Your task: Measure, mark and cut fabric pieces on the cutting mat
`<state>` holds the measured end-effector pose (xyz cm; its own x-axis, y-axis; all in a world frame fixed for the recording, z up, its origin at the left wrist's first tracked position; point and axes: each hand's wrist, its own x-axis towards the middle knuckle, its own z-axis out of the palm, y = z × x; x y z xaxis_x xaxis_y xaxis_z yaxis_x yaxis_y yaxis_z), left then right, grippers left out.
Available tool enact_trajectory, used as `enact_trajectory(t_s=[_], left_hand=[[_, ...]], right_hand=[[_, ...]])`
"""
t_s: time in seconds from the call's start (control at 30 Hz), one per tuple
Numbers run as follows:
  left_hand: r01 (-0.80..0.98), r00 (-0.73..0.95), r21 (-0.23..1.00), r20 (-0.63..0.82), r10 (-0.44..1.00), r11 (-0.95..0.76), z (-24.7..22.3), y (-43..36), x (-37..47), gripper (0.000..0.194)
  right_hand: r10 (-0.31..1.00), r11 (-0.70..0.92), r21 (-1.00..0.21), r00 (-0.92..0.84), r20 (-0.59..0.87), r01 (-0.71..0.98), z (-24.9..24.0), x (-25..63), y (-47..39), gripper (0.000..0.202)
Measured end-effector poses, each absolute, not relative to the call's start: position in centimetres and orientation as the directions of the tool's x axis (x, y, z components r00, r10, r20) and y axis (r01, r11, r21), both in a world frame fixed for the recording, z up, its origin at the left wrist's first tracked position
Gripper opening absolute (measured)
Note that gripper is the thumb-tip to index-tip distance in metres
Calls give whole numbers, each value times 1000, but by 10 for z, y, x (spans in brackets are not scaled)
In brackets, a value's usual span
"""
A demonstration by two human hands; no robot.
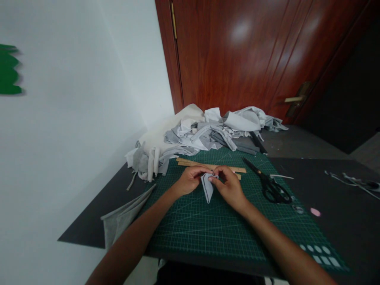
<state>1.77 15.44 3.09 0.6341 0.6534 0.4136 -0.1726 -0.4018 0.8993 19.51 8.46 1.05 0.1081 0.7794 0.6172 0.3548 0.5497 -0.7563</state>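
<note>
Green colour is seen on a flat piece [9, 71] with wavy edge, which is fixed on the white wall [68, 99]. Next, a grey folded cloth [124, 217] is laid at the left edge of the green cutting mat [219, 233], beside the left forearm. Behind the mat and partly on it, a loose heap of white and grey fabric [204, 132] is spread before the brown door [225, 51]. By the left hand [190, 180], the small cloth piece [208, 190] is gripped at its top edge, with the fingers closed. It is held above the middle of the mat, and its lower end is pointed downward. The same top edge is pinched between thumb and fingers of the right hand [230, 188]. Just behind the hands, thin wooden strips [213, 165] are placed. To the right, black scissors [270, 186] are laid on the mat, with the tips directed away. Farther right, a pink piece [315, 212] is seen on the dark table [347, 213].
</note>
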Motion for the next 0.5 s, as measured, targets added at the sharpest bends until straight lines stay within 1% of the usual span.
enact_trajectory(t_s=[0.17, 0.33, 0.43, 0.5], left_hand=[[-187, 626, 920, 381, 680, -343, 29, 154, 16, 17], [-180, 633, 941, 335, 698, -288, 27, 155, 15, 19], [-189, 623, 943, 332, 708, -276, 27, 155, 15, 18], [-207, 615, 938, 346, 708, -279, 27, 156, 15, 17]], right_hand=[[732, 600, -683, 59, 679, 416, 14, 198, 84, 12], [719, 620, -659, 30, 695, 426, 16, 200, 82, 8], [717, 627, -648, 4, 697, 432, 16, 201, 81, 4], [711, 634, -639, -4, 703, 435, 16, 201, 81, 8]])
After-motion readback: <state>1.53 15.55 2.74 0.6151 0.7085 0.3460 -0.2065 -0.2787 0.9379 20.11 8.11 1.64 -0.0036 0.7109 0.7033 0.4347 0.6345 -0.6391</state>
